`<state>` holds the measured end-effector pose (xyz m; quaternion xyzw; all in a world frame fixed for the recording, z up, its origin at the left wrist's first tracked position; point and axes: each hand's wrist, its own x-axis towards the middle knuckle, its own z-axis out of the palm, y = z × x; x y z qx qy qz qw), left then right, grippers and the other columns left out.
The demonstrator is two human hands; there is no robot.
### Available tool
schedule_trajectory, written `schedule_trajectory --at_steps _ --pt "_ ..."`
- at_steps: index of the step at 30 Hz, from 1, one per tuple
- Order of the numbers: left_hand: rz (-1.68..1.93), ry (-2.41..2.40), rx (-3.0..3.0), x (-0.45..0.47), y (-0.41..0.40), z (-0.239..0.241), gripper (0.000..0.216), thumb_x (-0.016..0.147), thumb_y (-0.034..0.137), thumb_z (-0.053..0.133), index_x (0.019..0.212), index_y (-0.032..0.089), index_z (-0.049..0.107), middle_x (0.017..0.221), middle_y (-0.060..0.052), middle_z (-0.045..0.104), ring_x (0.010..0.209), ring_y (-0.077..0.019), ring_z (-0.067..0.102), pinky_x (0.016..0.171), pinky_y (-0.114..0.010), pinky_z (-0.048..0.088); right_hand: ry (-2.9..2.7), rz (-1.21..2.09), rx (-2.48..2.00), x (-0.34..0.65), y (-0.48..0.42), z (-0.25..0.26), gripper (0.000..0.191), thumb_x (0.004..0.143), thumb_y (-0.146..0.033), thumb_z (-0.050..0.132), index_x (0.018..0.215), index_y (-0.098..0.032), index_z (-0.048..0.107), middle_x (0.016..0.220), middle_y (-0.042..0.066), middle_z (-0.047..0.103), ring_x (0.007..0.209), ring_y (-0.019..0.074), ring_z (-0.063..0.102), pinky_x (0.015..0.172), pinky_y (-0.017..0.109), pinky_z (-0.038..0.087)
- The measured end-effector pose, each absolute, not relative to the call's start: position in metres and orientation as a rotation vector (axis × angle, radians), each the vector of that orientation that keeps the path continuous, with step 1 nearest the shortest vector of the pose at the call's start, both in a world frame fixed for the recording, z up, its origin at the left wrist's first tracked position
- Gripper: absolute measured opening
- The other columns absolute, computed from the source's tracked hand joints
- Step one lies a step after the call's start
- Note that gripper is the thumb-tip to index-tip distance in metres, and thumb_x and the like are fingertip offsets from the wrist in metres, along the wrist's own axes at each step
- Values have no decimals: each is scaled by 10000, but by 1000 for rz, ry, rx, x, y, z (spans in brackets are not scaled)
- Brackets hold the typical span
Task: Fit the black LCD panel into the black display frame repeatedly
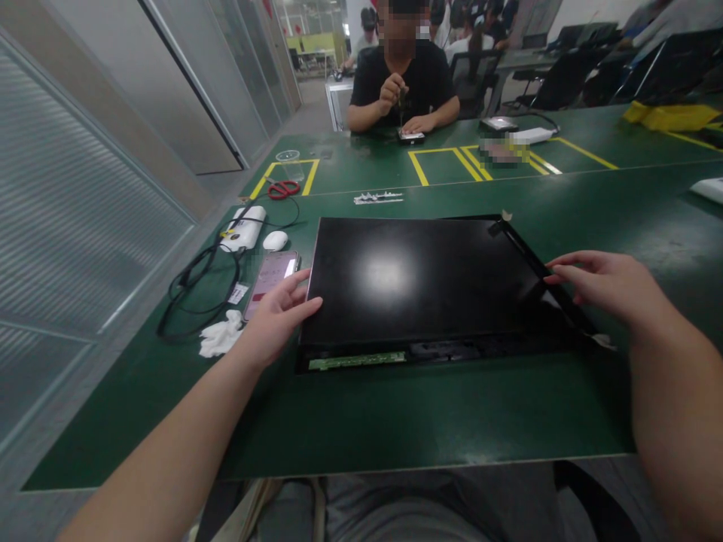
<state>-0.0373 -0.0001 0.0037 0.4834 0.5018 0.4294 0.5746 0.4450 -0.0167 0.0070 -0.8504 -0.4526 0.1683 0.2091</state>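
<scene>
A black flat screen panel point(418, 282) lies face up on the green table point(395, 421), with a narrow green circuit strip point(357, 361) showing along its near edge. My left hand point(278, 315) rests at the panel's left edge, fingers stretched toward it and thumb touching the edge. My right hand point(607, 282) reaches to the panel's right edge, fingers extended and fingertips at the black frame there. Neither hand holds anything.
Left of the panel lie a phone point(271, 280) with a lit screen, a white mouse point(275, 240), a white box point(244, 228), black cables point(195, 290), a crumpled white tissue point(221, 336) and red scissors point(283, 189). A person in black point(402, 83) works across the table.
</scene>
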Motion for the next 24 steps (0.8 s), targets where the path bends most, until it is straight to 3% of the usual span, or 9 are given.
schedule_trajectory --at_steps 5,9,13,24 --pt "991 1406 1452 -46 5 -7 592 694 401 868 1236 212 727 1453 -125 603 1396 -387 512 1170 -526 423 -1264 462 -2370 447 -16 6 319 745 -435 598 964 -253 741 873 36 804 513 182 606 695 409 524" --pt "864 1452 1643 -50 10 -21 547 723 421 810 1229 230 726 1514 -129 503 1476 -389 408 1211 -549 361 -1259 481 -2367 451 -15 3 331 743 -443 603 983 -256 735 899 42 805 519 181 598 675 403 516" --pt "797 1473 1693 -50 10 -27 545 746 407 774 1249 208 706 1550 -149 425 1491 -384 385 1227 -535 339 -1280 475 -2347 455 -15 1 342 731 -481 608 960 -259 731 885 59 805 513 196 591 664 420 519" --pt "801 1507 1702 -47 10 -30 508 766 336 760 1250 193 701 1607 -167 381 1525 -364 358 1261 -508 280 -1213 510 -2282 453 -17 3 362 670 -491 657 935 -258 739 895 92 798 511 182 549 582 390 501"
